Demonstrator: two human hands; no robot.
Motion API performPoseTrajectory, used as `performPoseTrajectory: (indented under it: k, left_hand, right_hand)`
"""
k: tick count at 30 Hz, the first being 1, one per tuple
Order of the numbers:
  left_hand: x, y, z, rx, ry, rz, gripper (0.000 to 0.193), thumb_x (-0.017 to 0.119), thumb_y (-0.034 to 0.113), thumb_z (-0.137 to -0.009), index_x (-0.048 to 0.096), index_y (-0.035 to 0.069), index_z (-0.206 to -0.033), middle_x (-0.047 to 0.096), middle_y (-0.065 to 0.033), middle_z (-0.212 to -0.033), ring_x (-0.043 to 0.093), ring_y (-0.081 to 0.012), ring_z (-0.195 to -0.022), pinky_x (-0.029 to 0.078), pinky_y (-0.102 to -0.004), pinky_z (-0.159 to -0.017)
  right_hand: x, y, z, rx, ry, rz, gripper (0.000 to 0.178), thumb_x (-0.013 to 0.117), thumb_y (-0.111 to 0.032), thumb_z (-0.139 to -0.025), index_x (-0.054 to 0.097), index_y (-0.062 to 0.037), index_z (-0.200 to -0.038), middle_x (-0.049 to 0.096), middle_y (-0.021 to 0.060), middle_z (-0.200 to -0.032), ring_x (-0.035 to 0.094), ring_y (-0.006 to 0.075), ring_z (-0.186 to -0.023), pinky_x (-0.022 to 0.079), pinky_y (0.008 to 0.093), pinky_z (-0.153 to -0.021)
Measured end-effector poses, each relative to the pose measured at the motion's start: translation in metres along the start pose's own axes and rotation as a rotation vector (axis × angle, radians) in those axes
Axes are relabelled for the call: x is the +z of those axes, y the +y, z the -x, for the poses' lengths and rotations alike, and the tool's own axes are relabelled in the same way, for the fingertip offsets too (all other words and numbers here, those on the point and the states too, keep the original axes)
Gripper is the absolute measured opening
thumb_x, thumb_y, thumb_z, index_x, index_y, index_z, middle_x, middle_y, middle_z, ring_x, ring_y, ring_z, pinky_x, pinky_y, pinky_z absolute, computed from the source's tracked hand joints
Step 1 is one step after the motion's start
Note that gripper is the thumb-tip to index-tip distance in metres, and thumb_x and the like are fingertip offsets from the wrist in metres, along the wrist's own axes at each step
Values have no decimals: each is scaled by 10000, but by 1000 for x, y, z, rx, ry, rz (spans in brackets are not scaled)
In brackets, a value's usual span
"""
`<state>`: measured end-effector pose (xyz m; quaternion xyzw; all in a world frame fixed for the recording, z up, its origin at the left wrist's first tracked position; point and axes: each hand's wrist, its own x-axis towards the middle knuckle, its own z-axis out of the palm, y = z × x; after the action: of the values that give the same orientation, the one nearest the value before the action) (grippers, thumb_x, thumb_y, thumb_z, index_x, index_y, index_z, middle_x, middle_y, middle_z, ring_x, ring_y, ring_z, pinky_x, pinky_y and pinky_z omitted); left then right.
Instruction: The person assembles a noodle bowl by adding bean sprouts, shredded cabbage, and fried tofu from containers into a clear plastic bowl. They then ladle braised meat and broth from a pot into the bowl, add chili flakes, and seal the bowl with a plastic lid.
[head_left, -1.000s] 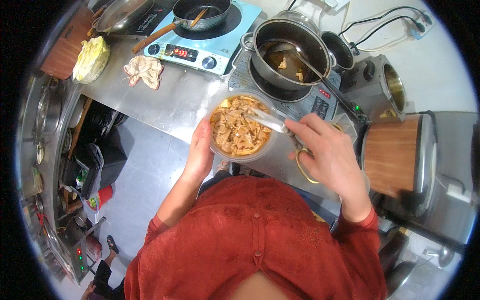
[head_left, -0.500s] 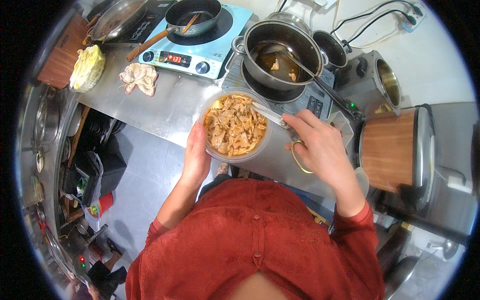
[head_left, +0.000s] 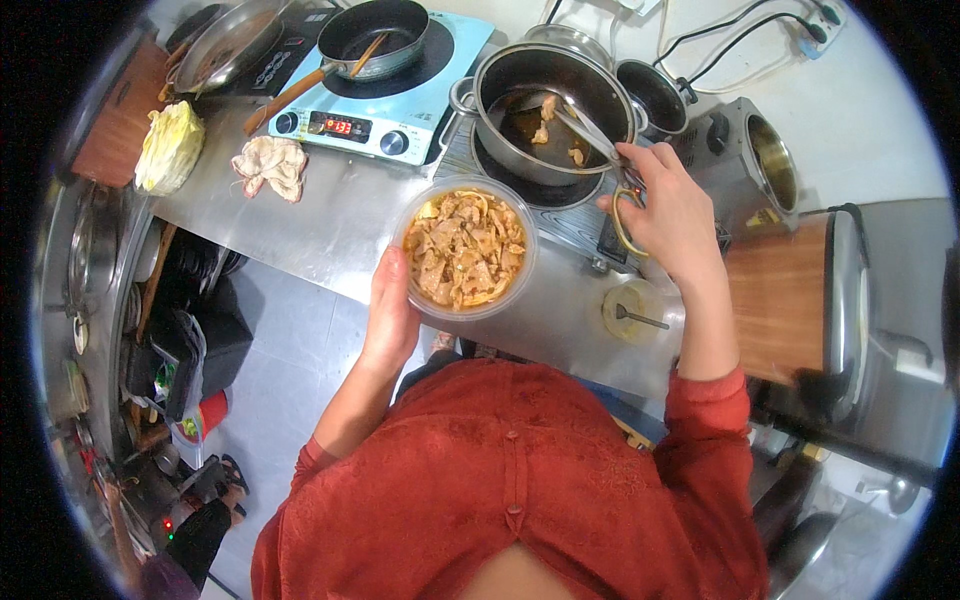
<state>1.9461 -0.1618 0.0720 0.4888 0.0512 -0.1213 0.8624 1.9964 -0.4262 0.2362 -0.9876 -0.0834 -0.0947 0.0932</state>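
My left hand (head_left: 392, 305) grips a round clear plastic tub (head_left: 416, 300) by its left side, above the counter edge. Sliced meat in brown, oily broth (head_left: 468, 250) fills the tub. Raised over the right side of a dark-lined pot (head_left: 555, 178), my right hand (head_left: 665, 205) is closed on scissors (head_left: 632, 222) with gold-coloured ring handles. The blades point down and left into the pot. A piece of meat (head_left: 546, 107) shows at their tips; whether they pinch it I cannot tell. Other bits of meat (head_left: 576, 157) lie in the little broth at the pot's bottom.
A light blue induction cooker (head_left: 440, 110) carries a wooden-handled pan (head_left: 372, 62). Left of it lie a cloth (head_left: 270, 167) and a wrapped cabbage (head_left: 168, 148). A small bowl with a utensil (head_left: 630, 312) stands right of the tub. Another person (head_left: 195, 535) is at the lower left.
My right hand has moved up and to the right with the scissors, from the tub to the pot. The tub has stayed almost in place in my left hand.
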Motion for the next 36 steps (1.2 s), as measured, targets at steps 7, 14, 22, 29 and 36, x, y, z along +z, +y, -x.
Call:
performPoseTrajectory:
  k: [7,14,22,29,36]
  left_hand:
    - [-1,-1,0,16,63,115,571,421,400,-1051,370,-24,-1431,467,-136,-1415,451,-198,-1298,363,-356,-1092]
    - [6,-1,-3,105,38,46,570,424,395,-1051,363,-22,-1434,466,-132,-1413,454,-193,-1294,368,-350,-1086]
    - [0,-4,-4,-1,50,62,746,387,544,-1016,330,-59,-1451,451,-198,-1444,457,-283,-1329,374,-429,-1105]
    - [-6,-4,-6,-14,60,37,768,375,567,-1010,329,-61,-1450,451,-199,-1444,459,-289,-1328,385,-436,-1097]
    - [-8,0,-5,-13,46,89,748,386,555,-1012,356,-61,-1435,466,-192,-1431,467,-277,-1317,392,-424,-1091]
  right_hand:
    - [-17,-13,35,-84,-314,-206,477,769,-195,-726,636,-70,-1166,618,91,-1017,633,329,-869,505,409,-707]
    - [4,-27,37,-104,-381,-118,465,748,-165,-749,619,-66,-1185,602,111,-1001,629,337,-895,504,411,-738]
    - [0,-26,34,-116,-234,-200,460,728,-118,-764,604,-69,-1205,599,113,-1001,625,340,-878,506,406,-726]
    - [-3,-33,28,-137,-323,-110,457,740,-159,-756,614,-85,-1190,597,91,-1019,626,326,-888,508,403,-717]
    - [-14,-40,30,-281,-365,-49,462,730,-120,-710,634,-99,-1161,600,65,-1013,634,294,-888,515,392,-713]
